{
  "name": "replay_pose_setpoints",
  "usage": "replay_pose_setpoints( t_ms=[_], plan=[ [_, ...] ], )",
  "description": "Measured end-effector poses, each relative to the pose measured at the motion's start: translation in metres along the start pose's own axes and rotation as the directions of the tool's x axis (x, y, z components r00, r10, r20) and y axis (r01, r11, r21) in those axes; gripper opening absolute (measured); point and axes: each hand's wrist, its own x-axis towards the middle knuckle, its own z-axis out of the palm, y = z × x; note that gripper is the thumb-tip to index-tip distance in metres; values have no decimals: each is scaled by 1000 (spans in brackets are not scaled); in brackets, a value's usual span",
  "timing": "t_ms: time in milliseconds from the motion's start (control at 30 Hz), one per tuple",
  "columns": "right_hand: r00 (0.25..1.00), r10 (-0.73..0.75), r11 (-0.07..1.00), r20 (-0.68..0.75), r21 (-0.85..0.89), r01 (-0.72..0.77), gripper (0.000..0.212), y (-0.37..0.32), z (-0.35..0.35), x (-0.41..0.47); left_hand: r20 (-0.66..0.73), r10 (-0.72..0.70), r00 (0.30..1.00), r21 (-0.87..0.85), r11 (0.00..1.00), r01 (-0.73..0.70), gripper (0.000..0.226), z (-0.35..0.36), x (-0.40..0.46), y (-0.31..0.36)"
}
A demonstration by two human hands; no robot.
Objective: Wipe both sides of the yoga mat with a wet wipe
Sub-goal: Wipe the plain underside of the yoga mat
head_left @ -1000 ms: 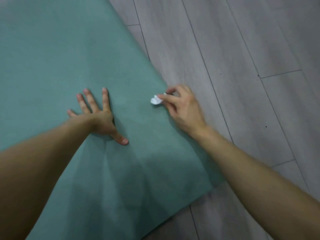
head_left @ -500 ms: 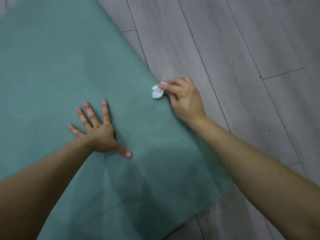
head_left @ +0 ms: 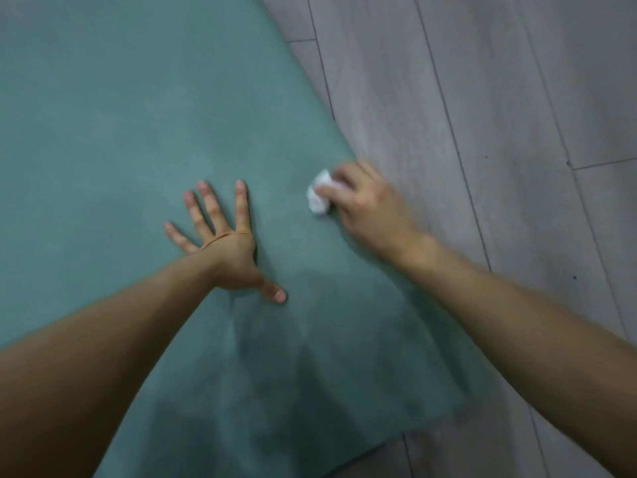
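Observation:
A teal yoga mat (head_left: 120, 115) lies flat on the floor and fills the left and middle of the view. My left hand (head_left: 224, 243) presses flat on the mat with fingers spread. My right hand (head_left: 365, 205) pinches a crumpled white wet wipe (head_left: 319, 196) against the mat close to its right edge. The right hand is blurred by motion.
Grey wood-look floor planks (head_left: 499, 132) run along the right of the mat. The mat's near corner (head_left: 448, 408) sits at the lower right, with floor showing beyond it.
My right hand with the wipe slid away along the mat's right edge, then back toward me. My left hand stayed planted on the mat.

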Motion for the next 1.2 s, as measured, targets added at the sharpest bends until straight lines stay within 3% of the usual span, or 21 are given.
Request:
replay_pose_setpoints(
  t_ms=[100, 233, 333, 400, 467, 567, 633, 700, 767, 833, 933, 1000, 1067, 1133, 1200],
  plan=[
    [998, 45, 998, -54, -35, -47, 20, 14, 19, 84, -22, -22, 1000, 1, 1000, 22, 194, -2, -1, 2],
    [994, 47, 987, 99, 149, -62, 28, -36, 23, -11, -40, -1, 999, 11, 1000, 2, 194, 0, -4, 1],
    [936, -188, 954, 298, 282, 102, 28, -74, -1, -105, -35, -2, 999, 23, 1000, 2, 195, 2, 1, 0],
    [901, -316, 939, 298, 232, 253, 22, -56, 2, -76, -42, -12, 999, 2, 1000, 12, 195, 2, 3, -1],
    [957, -228, 973, 182, 86, 215, 19, -29, 18, -1, -38, 0, 999, -10, 1000, 0, 195, 3, 2, 1],
    [997, -22, 999, 78, -27, 24, 41, -5, 29, 84, -55, 20, 998, -30, 999, -21, 192, 2, -5, -2],
    [994, 10, 999, 107, 30, -13, 39, -17, 32, 64, -121, 30, 992, -74, 997, -39, 178, -11, -6, -8],
    [979, -30, 991, 200, 134, 3, 26, -45, 28, 2, -329, 34, 944, -25, 999, -45, 158, -29, -2, -18],
    [958, -106, 973, 266, 225, 45, 23, -70, 14, -61, -452, 10, 892, 51, 999, 15, 171, -53, 8, -26],
    [934, -221, 963, 280, 211, 165, 23, -79, 2, -90, -364, -39, 931, 68, 995, 68, 193, -72, 22, -28],
    [930, -310, 950, 198, 45, 308, 20, -52, 4, -45, -139, -91, 986, 55, 994, 99, 202, -85, 45, -28],
    [969, -243, 966, 45, -79, 246, 18, -15, 18, 22, -69, -99, 993, 94, 990, 105, 203, -87, 53, -29],
    [991, -132, 979, -19, -160, 127, 20, 18, 23, 87, -49, -84, 995, 110, 990, 89, 202, -86, 57, -30],
    [998, -67, 991, -4, -114, 66, 20, 21, 27, 109, -46, -81, 996, 110, 990, 86, 201, -86, 55, -32],
    [996, -47, 998, 70, 46, 43, 18, -5, 26, 73, -19, -70, 997, 127, 989, 72, 198, -87, 55, -33]
  ],
)
